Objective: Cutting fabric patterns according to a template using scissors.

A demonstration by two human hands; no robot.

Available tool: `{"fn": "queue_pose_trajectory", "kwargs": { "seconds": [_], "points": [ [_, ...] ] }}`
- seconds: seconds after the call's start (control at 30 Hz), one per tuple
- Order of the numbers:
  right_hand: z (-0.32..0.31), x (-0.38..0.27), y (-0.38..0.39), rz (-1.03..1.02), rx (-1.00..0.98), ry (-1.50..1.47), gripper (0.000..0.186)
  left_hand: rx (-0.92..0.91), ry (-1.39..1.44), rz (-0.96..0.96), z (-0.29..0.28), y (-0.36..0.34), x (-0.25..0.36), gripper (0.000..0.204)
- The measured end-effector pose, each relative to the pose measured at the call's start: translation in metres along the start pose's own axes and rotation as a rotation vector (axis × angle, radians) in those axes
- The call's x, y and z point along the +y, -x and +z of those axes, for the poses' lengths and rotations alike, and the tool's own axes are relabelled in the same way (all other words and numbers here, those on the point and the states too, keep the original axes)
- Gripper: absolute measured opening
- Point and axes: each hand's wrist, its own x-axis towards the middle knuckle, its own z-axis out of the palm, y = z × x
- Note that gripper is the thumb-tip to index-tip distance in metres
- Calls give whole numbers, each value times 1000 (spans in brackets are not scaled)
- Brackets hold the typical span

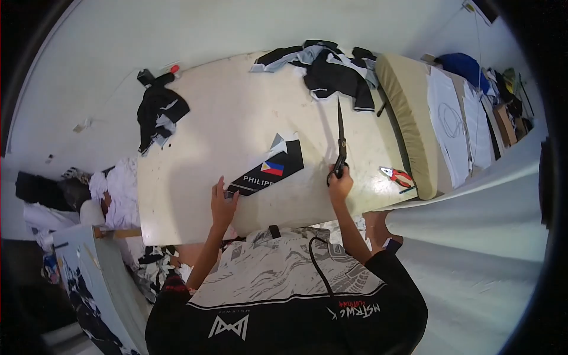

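Note:
My left hand (223, 207) rests at the pointed left end of a black fabric piece (287, 155) with a flag patch, white lettering and pale fabric at its upper edge; its fingers are apart. My right hand (339, 184) grips the handles of long black scissors (341, 142), their blades pointing away from me and seemingly closed. Red-handled pliers (401, 177) lie to the right of that hand on the cream table (189, 154).
Dark garment pieces lie at the back left (160, 109) and back right (331, 77). A beige padded board (399, 118) with white sheets borders the table's right. Fabric heaps (121, 201) and a pale panel (103, 278) are at the left; white drapery (479, 254) hangs at the right.

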Motion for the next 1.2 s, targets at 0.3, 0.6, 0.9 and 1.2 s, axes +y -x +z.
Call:
{"fn": "queue_pose_trajectory", "kwargs": {
  "seconds": [0.3, 0.6, 0.9, 1.2],
  "points": [
    [55, -100, 90, 201, -545, -369, 20, -346, 370, -213, -2, -19, 15, 21],
    [66, -181, 96, 52, -516, -451, 23, -708, 593, -244, -63, -72, 147, 28],
    [70, -145, 36, 73, -379, -441, 22, -765, 222, -79, -97, -133, 131, 23],
    [111, -149, -73, -248, -191, -3, 17, -225, -219, 353, -99, -201, 133, 17]
  ]
}}
